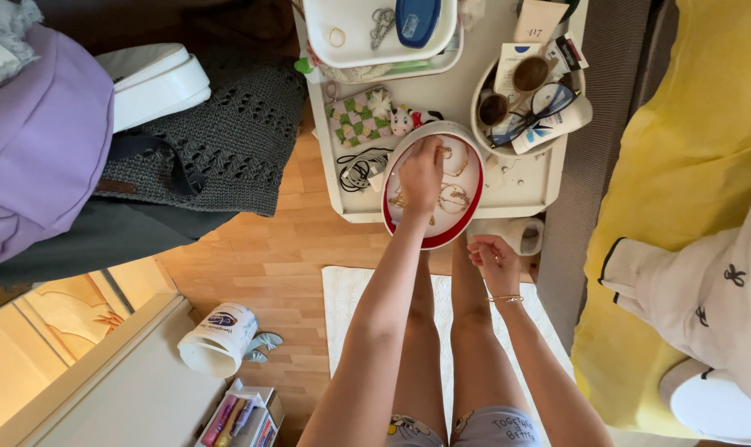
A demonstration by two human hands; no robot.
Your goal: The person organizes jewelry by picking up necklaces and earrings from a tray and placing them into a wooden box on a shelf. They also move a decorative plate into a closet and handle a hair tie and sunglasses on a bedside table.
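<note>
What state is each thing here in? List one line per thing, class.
Left hand: reaching into the oval dish, fingers on jewellery.
Right hand: loosely curled, empty, below the table edge.
Oval dish: uncovered, holding chains.
White tub: tipped on the floor.
Sunglasses: folded in bowl.

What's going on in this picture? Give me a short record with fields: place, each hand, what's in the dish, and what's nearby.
place: small white table over a wooden floor, seen from above
left hand: reaching into the oval red-rimmed dish, fingers down among the jewellery
right hand: below the table edge, loosely curled, apart from the dish; whether it holds anything cannot be told
dish contents: gold chains on a white inside
nearby: round bowl with sunglasses, coiled white cable, green checked pouch, white tray
</note>
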